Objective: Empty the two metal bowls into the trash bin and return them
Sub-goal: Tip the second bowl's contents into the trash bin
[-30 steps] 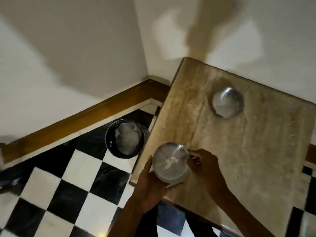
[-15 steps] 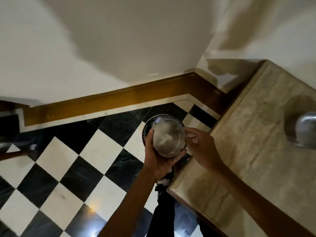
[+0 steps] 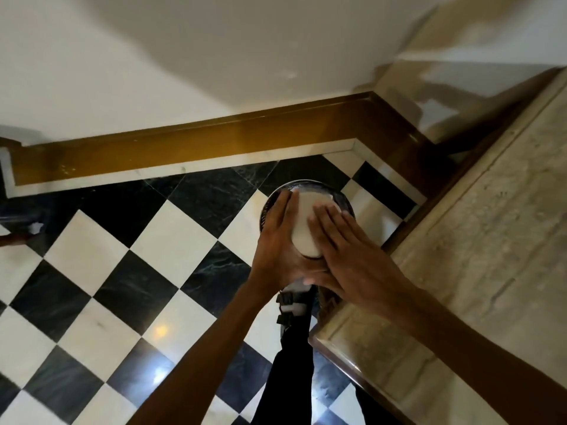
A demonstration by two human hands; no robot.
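Observation:
A metal bowl (image 3: 305, 225) is turned bottom-up over the round dark trash bin (image 3: 345, 199) on the floor. Its pale underside faces me. My left hand (image 3: 277, 240) grips the bowl's left side. My right hand (image 3: 343, 240) lies flat against its right side with the fingers stretched out. The bin is mostly hidden behind the bowl and hands; only its rim shows. The second metal bowl is out of view.
A stone-topped table (image 3: 491, 240) fills the right side, its corner close to my right forearm. The floor (image 3: 153, 240) is black and white checker tile, with a brown skirting board (image 3: 214, 139) along the white wall. My dark trouser leg and shoe (image 3: 294, 305) are below the hands.
The bowl has gone from upright beside the bin to upside down over it. My right hand shifted from the rim to flat on the bowl's side. The view swung left, losing the second bowl.

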